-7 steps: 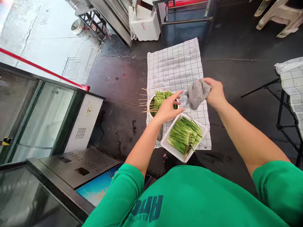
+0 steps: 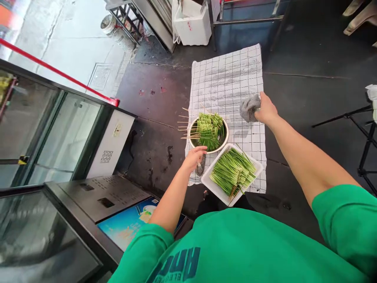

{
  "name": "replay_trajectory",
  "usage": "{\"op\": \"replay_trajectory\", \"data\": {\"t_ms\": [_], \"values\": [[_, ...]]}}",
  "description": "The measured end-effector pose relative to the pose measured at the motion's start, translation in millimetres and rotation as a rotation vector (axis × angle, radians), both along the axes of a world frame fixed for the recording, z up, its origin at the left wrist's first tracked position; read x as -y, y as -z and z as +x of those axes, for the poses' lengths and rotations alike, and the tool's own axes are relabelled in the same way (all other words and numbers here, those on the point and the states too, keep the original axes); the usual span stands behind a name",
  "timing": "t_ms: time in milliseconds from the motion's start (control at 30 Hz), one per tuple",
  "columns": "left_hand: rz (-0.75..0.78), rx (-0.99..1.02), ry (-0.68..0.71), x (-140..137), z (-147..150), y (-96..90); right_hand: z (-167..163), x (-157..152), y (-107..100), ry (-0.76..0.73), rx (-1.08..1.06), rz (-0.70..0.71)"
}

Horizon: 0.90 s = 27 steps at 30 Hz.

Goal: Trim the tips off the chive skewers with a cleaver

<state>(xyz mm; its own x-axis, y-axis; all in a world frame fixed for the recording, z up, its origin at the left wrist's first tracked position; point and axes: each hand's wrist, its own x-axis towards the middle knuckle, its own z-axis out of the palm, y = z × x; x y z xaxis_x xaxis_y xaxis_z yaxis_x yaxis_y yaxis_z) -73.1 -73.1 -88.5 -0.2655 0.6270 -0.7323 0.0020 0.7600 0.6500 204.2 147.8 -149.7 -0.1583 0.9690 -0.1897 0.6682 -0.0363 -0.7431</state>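
My right hand (image 2: 266, 109) is closed around a bunched grey cloth (image 2: 249, 107) at the right edge of a white checked tablecloth (image 2: 224, 74). By the near left rim of a round bowl (image 2: 226, 137) is my left hand (image 2: 194, 158), its fingers stretched out and holding nothing I can see. A speckled grey item (image 2: 200, 166) lies just beside that hand, partly covered by it; its kind is unclear. In the bowl lie skewered green stalks (image 2: 207, 127), their sticks pointing left over the rim. Loose cut green stalks (image 2: 231, 171) fill a white rectangular tray (image 2: 216, 193) closest to my body.
A metal cabinet (image 2: 100, 200) and a glass-fronted case stand at my left. Beyond the table are a white foam box (image 2: 193, 25) and a metal frame (image 2: 247, 20). A black folding stand (image 2: 347, 114) is at the right, with a plastic stool (image 2: 357, 17) farther back.
My left hand has moved back and left, from above the tablecloth's middle to the bowl's near rim. My right hand has moved the grey cloth slightly up and right over the tablecloth.
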Motion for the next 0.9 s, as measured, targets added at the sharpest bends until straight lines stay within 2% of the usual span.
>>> {"op": "replay_trajectory", "data": {"t_ms": [67, 200, 300, 367, 400, 533, 667, 767, 900], "values": [[-0.117, -0.019, -0.215, 22, -20, 30.7, -10, 22, 20, -0.005, 0.121, -0.107], [-0.217, -0.144, -0.297, 50, -41, 85.1, -23, 115, 56, 0.008, 0.034, -0.288], [-0.281, -0.204, -0.257, 61, -45, 116.2, -17, 197, 80, 0.286, -0.16, -0.388], [-0.307, -0.247, -0.188, 66, -47, 130.3, -7, 247, 90, 0.476, -0.211, -0.454], [-0.315, -0.275, -0.141, 69, -49, 134.9, -1, 270, 93, 0.518, -0.2, -0.476], [-0.278, -0.37, 0.132, 76, -57, 141.0, 10, 350, 95, 0.537, -0.026, -0.506], [-0.195, -0.334, 0.464, 81, -60, 137.0, -14, 409, 96, 0.598, -0.013, -0.578], [-0.19, -0.24, 0.696, 87, -59, 132.9, -46, 431, 100, 0.662, -0.054, -0.646], [-0.215, -0.112, 0.907, 99, -50, 131.7, -77, 436, 113, 0.788, -0.06, -0.658]]}}
